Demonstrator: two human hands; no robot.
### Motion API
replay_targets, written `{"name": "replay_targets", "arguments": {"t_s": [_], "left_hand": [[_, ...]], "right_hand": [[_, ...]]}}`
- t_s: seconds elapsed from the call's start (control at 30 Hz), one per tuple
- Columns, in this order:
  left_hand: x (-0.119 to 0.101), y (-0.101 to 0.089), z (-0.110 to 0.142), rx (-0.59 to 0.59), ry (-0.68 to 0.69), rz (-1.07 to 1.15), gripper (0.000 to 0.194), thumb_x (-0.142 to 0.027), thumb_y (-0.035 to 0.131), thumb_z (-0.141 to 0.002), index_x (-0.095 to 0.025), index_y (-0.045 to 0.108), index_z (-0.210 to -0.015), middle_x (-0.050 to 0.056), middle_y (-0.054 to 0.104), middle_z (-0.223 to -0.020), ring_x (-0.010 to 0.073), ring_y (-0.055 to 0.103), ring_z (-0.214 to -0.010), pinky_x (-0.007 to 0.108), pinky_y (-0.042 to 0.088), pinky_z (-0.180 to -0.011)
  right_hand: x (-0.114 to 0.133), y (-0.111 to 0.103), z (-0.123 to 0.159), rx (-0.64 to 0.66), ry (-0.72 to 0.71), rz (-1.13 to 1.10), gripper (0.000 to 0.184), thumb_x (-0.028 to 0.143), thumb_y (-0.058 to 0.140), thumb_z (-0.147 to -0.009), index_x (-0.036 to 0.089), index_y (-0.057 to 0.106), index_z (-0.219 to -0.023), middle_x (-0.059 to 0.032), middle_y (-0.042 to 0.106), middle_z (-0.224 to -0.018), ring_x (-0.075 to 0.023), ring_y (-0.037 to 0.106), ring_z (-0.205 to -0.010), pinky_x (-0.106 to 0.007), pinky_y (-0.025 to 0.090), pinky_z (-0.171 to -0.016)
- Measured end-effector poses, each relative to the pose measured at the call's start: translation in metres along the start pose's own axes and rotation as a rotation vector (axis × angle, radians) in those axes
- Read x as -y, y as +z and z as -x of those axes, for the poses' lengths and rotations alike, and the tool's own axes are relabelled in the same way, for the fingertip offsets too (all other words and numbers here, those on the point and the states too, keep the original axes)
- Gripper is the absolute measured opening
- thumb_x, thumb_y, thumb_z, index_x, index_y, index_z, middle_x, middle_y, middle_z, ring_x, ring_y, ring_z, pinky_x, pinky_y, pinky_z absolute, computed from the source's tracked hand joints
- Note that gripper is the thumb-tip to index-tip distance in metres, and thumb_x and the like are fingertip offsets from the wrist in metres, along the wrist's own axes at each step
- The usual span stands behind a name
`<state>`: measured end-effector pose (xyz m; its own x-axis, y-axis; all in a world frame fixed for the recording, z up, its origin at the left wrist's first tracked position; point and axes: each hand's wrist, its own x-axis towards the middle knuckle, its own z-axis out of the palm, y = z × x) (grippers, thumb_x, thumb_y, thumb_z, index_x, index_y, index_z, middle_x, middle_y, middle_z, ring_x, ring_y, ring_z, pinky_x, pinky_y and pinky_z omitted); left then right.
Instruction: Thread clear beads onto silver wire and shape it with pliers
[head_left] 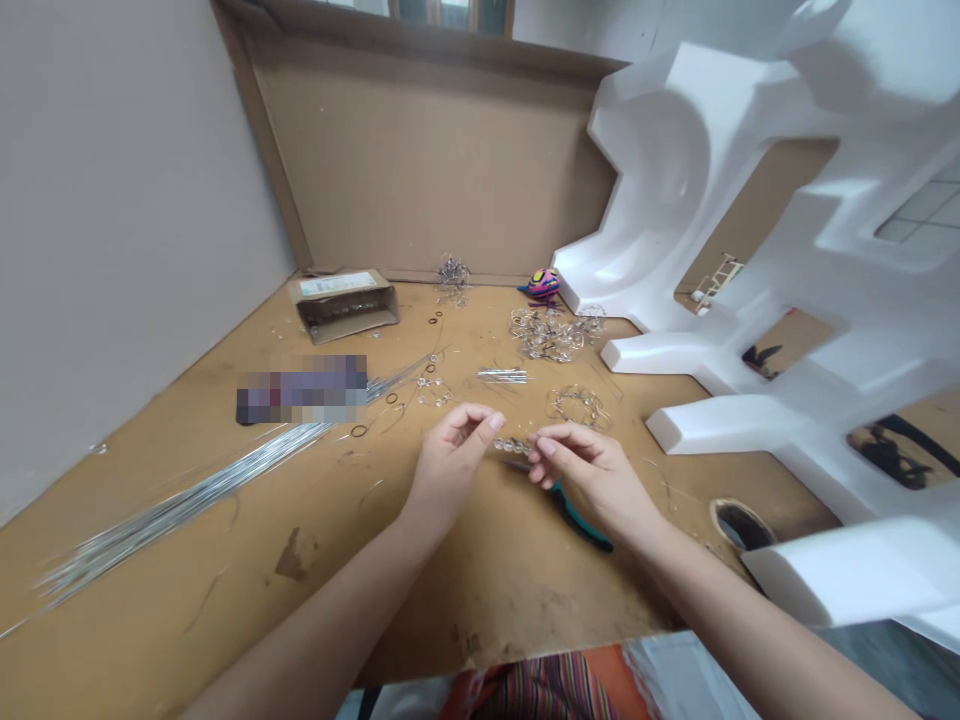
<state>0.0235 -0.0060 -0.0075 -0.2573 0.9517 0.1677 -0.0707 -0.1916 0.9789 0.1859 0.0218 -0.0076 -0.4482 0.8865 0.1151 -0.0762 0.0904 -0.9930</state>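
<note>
A short row of clear round beads (513,446) is between the two hands, its long axis running roughly from side to side. The bare right hand (592,468) is nearer and pinches the row at its right end. The bare left hand (450,455), to the left, has thumb and forefinger together; whether they grip thin wire, I cannot tell. Teal-handled pliers (581,522) lie beneath the right hand.
</note>
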Motion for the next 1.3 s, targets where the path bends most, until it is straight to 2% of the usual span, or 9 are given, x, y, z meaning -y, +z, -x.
{"name": "replay_targets", "arguments": {"t_s": [0.13, 0.3, 0.57, 0.73, 0.83, 0.9, 0.97, 1.1, 1.3], "left_hand": [[-0.006, 0.000, 0.000, 0.044, -0.051, -0.029, 0.018, -0.034, 0.061, -0.072, -0.017, 0.059, -0.071, -0.001, 0.058, -0.070, 0.0106, 0.050, -0.064, 0.022, 0.039, -0.061], [-0.014, 0.002, 0.003, 0.132, -0.098, -0.034, 0.018, -0.033, 0.054, -0.077, -0.016, 0.058, -0.075, -0.002, 0.058, -0.063, 0.0059, 0.037, -0.044, 0.020, 0.032, -0.046], [-0.006, 0.003, 0.002, 0.202, -0.088, 0.044, 0.014, -0.029, 0.054, -0.077, -0.016, 0.055, -0.073, -0.001, 0.058, -0.069, 0.0082, 0.047, -0.054, 0.021, 0.038, -0.055], [0.000, 0.005, 0.001, 0.235, -0.208, 0.313, 0.013, -0.028, 0.057, -0.076, -0.015, 0.054, -0.072, 0.000, 0.057, -0.069, 0.0094, 0.048, -0.060, 0.023, 0.038, -0.062], [0.002, 0.007, 0.002, 0.238, -0.288, 0.507, 0.013, -0.025, 0.060, -0.073, -0.015, 0.053, -0.071, 0.000, 0.056, -0.068, 0.0082, 0.047, -0.058, 0.022, 0.037, -0.060], [0.002, 0.007, 0.002, 0.244, -0.326, 0.547, 0.012, -0.024, 0.060, -0.073, -0.015, 0.052, -0.071, 0.000, 0.055, -0.069, 0.0078, 0.047, -0.057, 0.021, 0.036, -0.056], [0.001, 0.006, 0.002, 0.263, -0.336, 0.523, 0.013, -0.025, 0.059, -0.074, -0.015, 0.052, -0.070, -0.001, 0.054, -0.067, 0.0080, 0.046, -0.056, 0.021, 0.034, -0.054], [-0.001, 0.002, 0.001, 0.318, -0.270, 0.390, 0.013, -0.026, 0.059, -0.074, -0.016, 0.053, -0.070, -0.005, 0.046, -0.056, 0.0076, 0.042, -0.052, 0.022, 0.034, -0.054], [0.001, 0.000, 0.001, 0.327, -0.219, 0.165, 0.016, -0.032, 0.061, -0.074, -0.017, 0.058, -0.078, -0.006, 0.043, -0.051, 0.0071, 0.038, -0.048, 0.022, 0.030, -0.052]], "right_hand": [[0.007, -0.002, 0.002, -0.040, -0.014, 0.059, 0.015, 0.033, 0.061, -0.076, 0.019, 0.064, -0.082, 0.0008, 0.060, -0.065, -0.0102, 0.055, -0.059, -0.023, 0.044, -0.055], [0.015, -0.002, 0.004, -0.055, -0.010, 0.139, 0.017, 0.034, 0.061, -0.075, 0.018, 0.064, -0.080, 0.0012, 0.058, -0.061, -0.0105, 0.051, -0.057, -0.025, 0.043, -0.056], [0.005, -0.003, 0.001, 0.002, 0.022, 0.177, 0.018, 0.035, 0.061, -0.075, 0.018, 0.066, -0.080, 0.0014, 0.057, -0.064, -0.0094, 0.048, -0.057, -0.023, 0.040, -0.055], [0.006, -0.005, 0.000, 0.082, 0.072, 0.084, 0.016, 0.033, 0.063, -0.074, 0.018, 0.065, -0.080, 0.0003, 0.059, -0.072, -0.0089, 0.048, -0.060, -0.022, 0.040, -0.054], [0.011, -0.005, 0.001, 0.091, 0.101, 0.057, 0.017, 0.034, 0.062, -0.075, 0.018, 0.064, -0.079, 0.0005, 0.057, -0.068, -0.0094, 0.048, -0.060, -0.022, 0.040, -0.053], [0.014, -0.006, 0.001, 0.076, 0.109, 0.077, 0.019, 0.035, 0.061, -0.075, 0.017, 0.064, -0.078, 0.0010, 0.055, -0.063, -0.0096, 0.048, -0.059, -0.022, 0.039, -0.052], [0.015, -0.007, 0.003, 0.076, 0.116, 0.113, 0.021, 0.036, 0.060, -0.075, 0.016, 0.063, -0.078, 0.0012, 0.054, -0.060, -0.0096, 0.048, -0.057, -0.021, 0.038, -0.050], [0.017, -0.010, 0.006, 0.088, 0.118, 0.153, 0.022, 0.038, 0.058, -0.077, 0.016, 0.061, -0.079, 0.0010, 0.054, -0.058, -0.0095, 0.048, -0.054, -0.021, 0.037, -0.048], [0.017, -0.014, 0.009, 0.122, 0.059, 0.138, 0.020, 0.036, 0.057, -0.078, 0.017, 0.061, -0.080, -0.0015, 0.054, -0.078, -0.0090, 0.050, -0.059, -0.021, 0.039, -0.048]]}}
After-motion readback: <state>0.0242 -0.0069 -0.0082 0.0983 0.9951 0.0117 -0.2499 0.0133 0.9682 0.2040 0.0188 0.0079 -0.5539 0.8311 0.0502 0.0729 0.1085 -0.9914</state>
